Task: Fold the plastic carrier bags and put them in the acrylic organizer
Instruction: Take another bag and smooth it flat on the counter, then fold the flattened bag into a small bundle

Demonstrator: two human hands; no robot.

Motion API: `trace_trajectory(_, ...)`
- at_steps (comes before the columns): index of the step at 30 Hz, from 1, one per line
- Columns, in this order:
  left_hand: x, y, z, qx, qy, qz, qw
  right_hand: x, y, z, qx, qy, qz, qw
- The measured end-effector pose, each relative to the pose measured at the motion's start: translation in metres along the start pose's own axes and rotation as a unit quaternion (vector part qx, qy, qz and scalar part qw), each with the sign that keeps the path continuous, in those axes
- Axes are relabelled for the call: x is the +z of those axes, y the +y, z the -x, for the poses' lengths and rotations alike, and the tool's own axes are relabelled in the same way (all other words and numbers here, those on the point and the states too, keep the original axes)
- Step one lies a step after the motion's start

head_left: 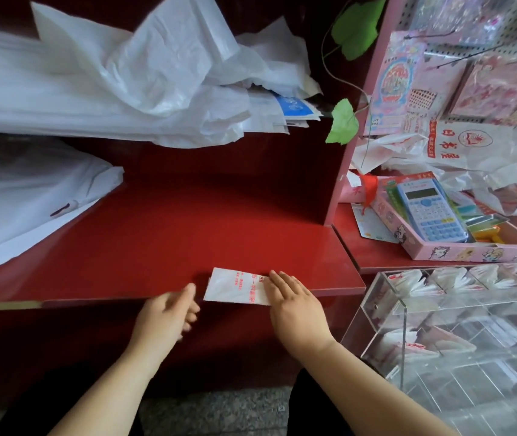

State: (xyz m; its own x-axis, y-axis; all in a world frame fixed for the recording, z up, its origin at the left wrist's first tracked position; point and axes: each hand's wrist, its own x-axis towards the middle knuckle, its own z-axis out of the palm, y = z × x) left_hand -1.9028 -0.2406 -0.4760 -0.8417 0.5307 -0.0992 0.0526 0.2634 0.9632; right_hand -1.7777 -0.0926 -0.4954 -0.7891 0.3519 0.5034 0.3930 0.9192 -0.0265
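White plastic, red print — the folded carrier bag (235, 286) lies at the front edge of the red counter (172, 231). Your right hand (295, 306) presses its right end, fingers straight; your left hand (166, 309), loosely curled, holds nothing just beside it — acrylic organizer (386, 297) to the right.

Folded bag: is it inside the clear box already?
No, the folded bag lies on the red counter under the right hand, outside the acrylic organizer.
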Motion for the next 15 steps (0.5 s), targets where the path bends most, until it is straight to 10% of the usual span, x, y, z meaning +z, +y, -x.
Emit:
trace_trajectory(4,0.010,0.018,0.017,-0.134,-0.173,0.104,0.970,-0.010,-0.004,0.022,-0.007,0.036,-0.020,0.999)
trace_trajectory(15,0.087,0.068,0.033,0.047,-0.194,-0.010,0.980,-0.050,0.058,0.080,0.028,0.090,-0.035,0.995)
